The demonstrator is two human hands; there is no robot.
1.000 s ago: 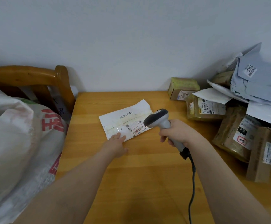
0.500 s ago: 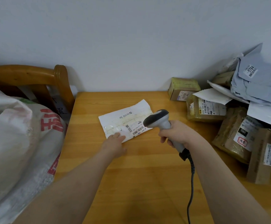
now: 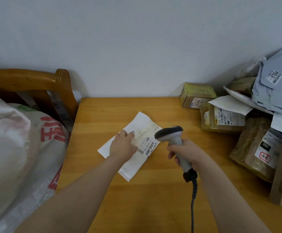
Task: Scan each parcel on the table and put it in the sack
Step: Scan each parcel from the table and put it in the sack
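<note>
The left hand [image 3: 123, 145] lies flat on the one white parcel [image 3: 143, 122], the right hand [image 3: 185, 152] just beside it grips the single scanner [image 3: 169, 136] by its handle, one sack [image 3: 19, 148] sits left of the left hand, and a heap of parcels [image 3: 224, 118], too overlapped to count, lies right of the right hand.

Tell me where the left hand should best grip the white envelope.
Probably the bare near end of the envelope, from the sack side: it lies flat and thin, so the left hand must slip fingers under an edge, thumb on top.
</note>
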